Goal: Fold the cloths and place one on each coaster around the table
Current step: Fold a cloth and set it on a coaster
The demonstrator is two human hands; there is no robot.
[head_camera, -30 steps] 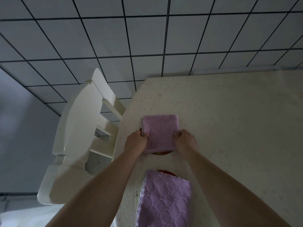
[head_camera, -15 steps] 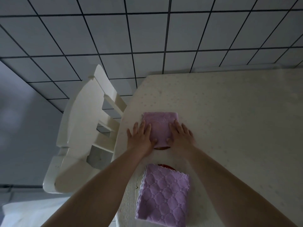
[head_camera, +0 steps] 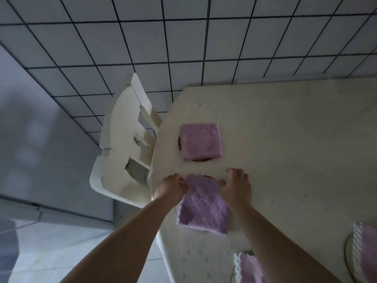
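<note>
1. The person's left hand [head_camera: 172, 185] pinches the left top corner of the quilted purple cloth [head_camera: 204, 208] in the lower middle of the frame. Its grip is curled tight on the edge.
2. The right hand [head_camera: 236, 185] rests at the cloth's right top corner. The thumb touches the cloth edge and the fingers lie loosely bent on the counter [head_camera: 285, 139]. It does not seem to have a firm hold of anything.
3. A bit of red coaster [head_camera: 206, 177] peeks out from under the top edge of this cloth.
4. Just above it, near the middle of the frame, a folded purple cloth [head_camera: 201, 140] already sits on a brown coaster [head_camera: 201, 159].
5. Two more cloths show at the lower right edge, cut off and blurry.
6. A white chair [head_camera: 122, 139] stands to the left of the counter.
7. What could go wrong: only one hand really holds the cloth, so a pull may drag it crooked or off its coaster.
8. The cloth lies close to the counter's edge, so a hard tug to the left could slide it off onto the floor.
</note>
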